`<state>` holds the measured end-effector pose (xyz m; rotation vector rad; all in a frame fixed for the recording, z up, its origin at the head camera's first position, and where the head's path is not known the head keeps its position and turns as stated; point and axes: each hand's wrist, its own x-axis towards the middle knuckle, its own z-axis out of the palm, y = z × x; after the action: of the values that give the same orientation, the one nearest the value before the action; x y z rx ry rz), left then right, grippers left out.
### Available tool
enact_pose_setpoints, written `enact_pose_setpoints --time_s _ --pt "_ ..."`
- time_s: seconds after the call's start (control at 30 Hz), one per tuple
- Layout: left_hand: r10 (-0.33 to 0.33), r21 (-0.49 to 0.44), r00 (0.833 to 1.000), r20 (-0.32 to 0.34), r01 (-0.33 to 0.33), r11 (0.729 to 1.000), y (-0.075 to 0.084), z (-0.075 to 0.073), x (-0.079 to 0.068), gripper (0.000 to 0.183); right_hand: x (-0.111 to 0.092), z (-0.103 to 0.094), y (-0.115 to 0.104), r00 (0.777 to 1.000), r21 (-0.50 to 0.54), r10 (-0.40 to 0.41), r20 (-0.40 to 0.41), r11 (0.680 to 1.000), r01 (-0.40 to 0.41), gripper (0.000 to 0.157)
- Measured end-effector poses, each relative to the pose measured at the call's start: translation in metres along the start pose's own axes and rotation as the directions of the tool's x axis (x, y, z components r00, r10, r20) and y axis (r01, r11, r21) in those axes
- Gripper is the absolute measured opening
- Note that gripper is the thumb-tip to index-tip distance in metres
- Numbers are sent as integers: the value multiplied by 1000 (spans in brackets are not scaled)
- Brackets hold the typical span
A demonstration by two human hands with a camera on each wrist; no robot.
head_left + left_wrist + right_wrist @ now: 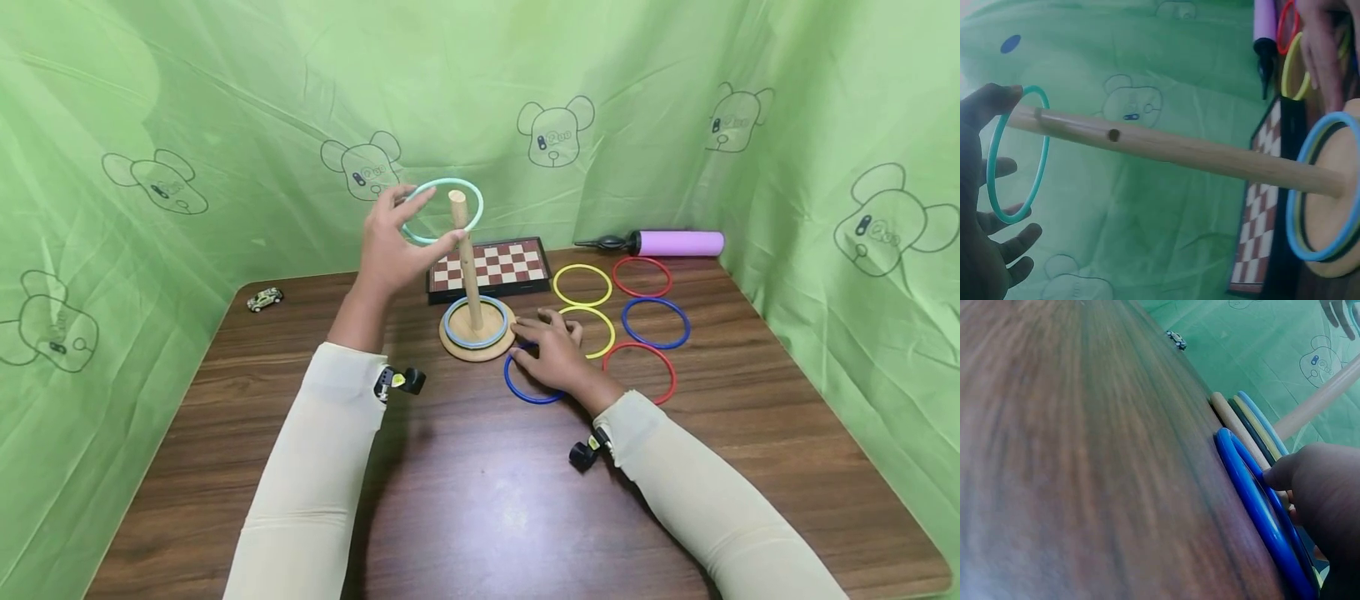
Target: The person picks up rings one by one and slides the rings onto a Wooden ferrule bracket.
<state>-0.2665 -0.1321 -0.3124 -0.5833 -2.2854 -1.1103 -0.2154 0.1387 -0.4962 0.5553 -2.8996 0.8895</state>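
My left hand (393, 242) pinches a teal ring (480, 200) between thumb and fingers at the top of an upright wooden peg (469, 271). In the left wrist view, the teal ring (1038, 169) stands around the peg's tip. Around the foot of the peg, on its round base (480, 357), lies a light blue ring (447, 327) over yellow and dark ones. My right hand (558, 354) is low beside the base, its fingers spread over a dark blue ring (513, 385). There the thumb touches the blue ring (1250, 490) in the right wrist view.
Two yellow rings (582, 265), two red rings (642, 260) and another blue ring (687, 325) lie to the right. Behind the peg is a checkered board (513, 265). A purple pump (682, 243) lies at the back right, a toy car (266, 299) at the back left.
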Motion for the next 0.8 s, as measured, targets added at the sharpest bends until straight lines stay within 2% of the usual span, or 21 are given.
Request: enact_pose_setpoints --time_s 0.3,0.47,0.8 --pt "-22 -61 999 28 24 998 -21 26 -32 73 1 -1 -1 1000 -8 6 6 1000 -6 51" --pt "-19 -49 999 38 20 999 -30 38 -50 73 1 -1 -2 1000 -6 0 -6 1000 -1 51" --pt "-86 -43 991 103 90 995 -50 61 -84 75 1 0 0 1000 -15 2 -12 1000 -2 50"
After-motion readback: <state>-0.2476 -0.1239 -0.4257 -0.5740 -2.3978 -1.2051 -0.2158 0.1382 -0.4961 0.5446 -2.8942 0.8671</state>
